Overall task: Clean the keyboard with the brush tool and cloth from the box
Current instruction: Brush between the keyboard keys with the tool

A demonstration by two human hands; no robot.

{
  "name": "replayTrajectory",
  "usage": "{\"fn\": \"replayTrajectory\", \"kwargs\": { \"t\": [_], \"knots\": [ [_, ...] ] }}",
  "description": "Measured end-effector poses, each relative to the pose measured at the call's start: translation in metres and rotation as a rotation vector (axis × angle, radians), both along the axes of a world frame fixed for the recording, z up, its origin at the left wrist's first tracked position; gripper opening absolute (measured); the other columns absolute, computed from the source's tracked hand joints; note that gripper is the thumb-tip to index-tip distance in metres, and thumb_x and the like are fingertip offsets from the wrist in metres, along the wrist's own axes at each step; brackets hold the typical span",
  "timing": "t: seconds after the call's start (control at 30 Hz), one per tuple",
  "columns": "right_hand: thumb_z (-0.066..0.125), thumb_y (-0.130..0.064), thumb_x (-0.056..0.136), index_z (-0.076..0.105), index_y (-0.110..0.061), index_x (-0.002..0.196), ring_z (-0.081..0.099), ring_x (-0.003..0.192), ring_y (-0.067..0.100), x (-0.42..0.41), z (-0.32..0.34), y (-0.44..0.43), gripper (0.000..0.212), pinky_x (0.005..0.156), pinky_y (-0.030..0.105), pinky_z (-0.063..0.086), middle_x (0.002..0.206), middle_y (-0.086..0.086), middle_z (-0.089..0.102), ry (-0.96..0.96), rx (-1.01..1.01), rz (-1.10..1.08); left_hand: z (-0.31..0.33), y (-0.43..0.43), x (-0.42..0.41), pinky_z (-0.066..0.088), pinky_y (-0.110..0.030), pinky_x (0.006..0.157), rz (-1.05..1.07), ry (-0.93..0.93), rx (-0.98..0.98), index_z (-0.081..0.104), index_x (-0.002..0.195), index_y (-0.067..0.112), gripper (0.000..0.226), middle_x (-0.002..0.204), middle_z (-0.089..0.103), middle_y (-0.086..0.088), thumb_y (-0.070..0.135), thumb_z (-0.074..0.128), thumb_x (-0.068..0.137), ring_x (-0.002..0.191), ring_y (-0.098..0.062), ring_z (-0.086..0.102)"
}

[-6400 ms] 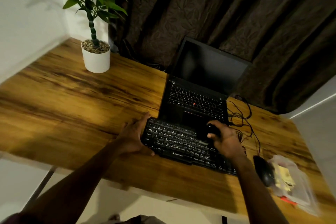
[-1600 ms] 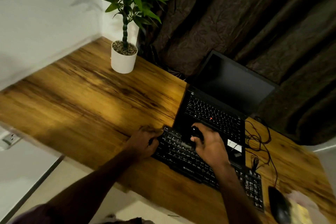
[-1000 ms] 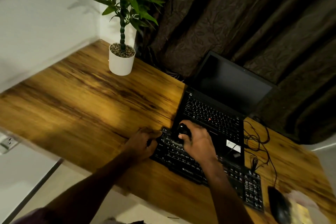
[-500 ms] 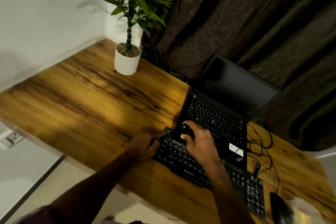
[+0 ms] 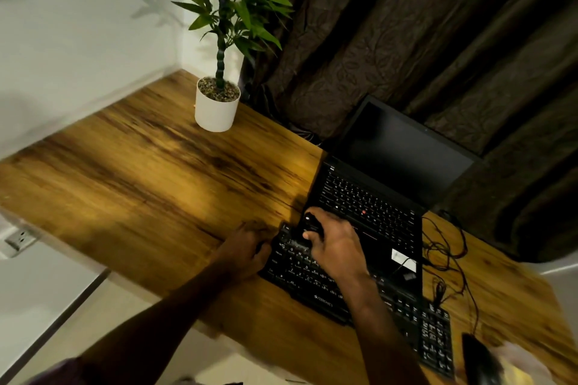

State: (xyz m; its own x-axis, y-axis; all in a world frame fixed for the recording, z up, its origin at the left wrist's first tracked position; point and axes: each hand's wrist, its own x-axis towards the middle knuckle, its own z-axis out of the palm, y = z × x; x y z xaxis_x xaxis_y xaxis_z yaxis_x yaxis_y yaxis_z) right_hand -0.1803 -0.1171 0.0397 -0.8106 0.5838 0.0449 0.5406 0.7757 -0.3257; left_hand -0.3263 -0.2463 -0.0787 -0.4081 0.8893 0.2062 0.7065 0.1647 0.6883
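1. Near right corner of worktop [image 5: 140, 184]: black mouse [image 5: 478, 359], and just right of it a clear plastic box [image 5: 528, 362] with something yellow inside; both blurred, contents unreadable.
2. Black keyboard [image 5: 316, 291] flat on worktop, running diagonally from near right to mid left; far edge against the front of the laptop [image 5: 369, 197], touching or overlapping, cannot tell which.
3. At the keyboard's left end, left hand [image 5: 247, 251]: fingers curled round that end and gripping it, wrist low over the worktop.
4. Over the keyboard's left part, right hand [image 5: 336, 247]: fingers and thumb closed round the black brush tool [image 5: 310, 223], held roughly upright; lower end down on the top-left keys. Bristles too dark to make out.
5. Just behind keyboard: laptop open, black, screen dark, red dot amid its keys, white label [image 5: 403, 259] on the palm rest.
6. Right of laptop: loose tangle of thin dark cables [image 5: 444, 247] lying on worktop.
7. Far left corner: white pot [image 5: 214, 109] with pebbles and a tall green plant, well apart from keyboard and hands.
8. Beyond worktop: dark brown curtain [image 5: 406, 25] behind laptop, white wall to the left, wall socket [image 5: 18, 239] below the worktop's left edge.
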Motion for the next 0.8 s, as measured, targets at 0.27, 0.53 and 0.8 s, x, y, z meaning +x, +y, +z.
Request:
{"fn": "replayTrajectory", "kwargs": {
  "t": [0.27, 0.53, 0.8],
  "knots": [
    [0.068, -0.021, 0.091, 0.056, -0.03, 0.13, 0.065, 0.1, 0.018, -0.014, -0.005, -0.007, 0.043, 0.083, 0.038, 0.06, 0.117, 0.002, 0.063, 0.075, -0.089, 0.031, -0.002, 0.0, 0.0, 0.042, -0.032, 0.091, -0.003, -0.016, 0.058, 0.069, 0.107, 0.02, 0.037, 0.102, 0.069, -0.007, 0.03, 0.043, 0.083, 0.099, -0.022, 0.058],
    [0.069, -0.02, 0.09, 0.053, -0.035, 0.133, 0.066, 0.097, 0.012, 0.03, -0.003, 0.017, 0.049, 0.08, 0.039, 0.062, 0.115, 0.0, 0.066, 0.027, -0.146, -0.086, -0.005, -0.001, 0.001, 0.033, -0.034, 0.107, 0.005, -0.011, -0.058, 0.058, 0.137, 0.025, 0.066, 0.133, 0.06, -0.009, 0.047, 0.028, 0.083, 0.127, -0.025, 0.048],
    [0.068, -0.018, 0.091, 0.056, -0.036, 0.127, 0.063, 0.095, 0.014, 0.017, -0.001, 0.013, 0.042, 0.079, 0.042, 0.061, 0.098, -0.018, 0.052, 0.132, -0.252, -0.064, 0.005, -0.002, 0.004, 0.032, -0.022, 0.097, 0.004, -0.011, 0.084, 0.066, 0.128, 0.014, 0.061, 0.121, 0.067, -0.01, 0.037, 0.035, 0.081, 0.112, -0.017, 0.052]
  ]
}}
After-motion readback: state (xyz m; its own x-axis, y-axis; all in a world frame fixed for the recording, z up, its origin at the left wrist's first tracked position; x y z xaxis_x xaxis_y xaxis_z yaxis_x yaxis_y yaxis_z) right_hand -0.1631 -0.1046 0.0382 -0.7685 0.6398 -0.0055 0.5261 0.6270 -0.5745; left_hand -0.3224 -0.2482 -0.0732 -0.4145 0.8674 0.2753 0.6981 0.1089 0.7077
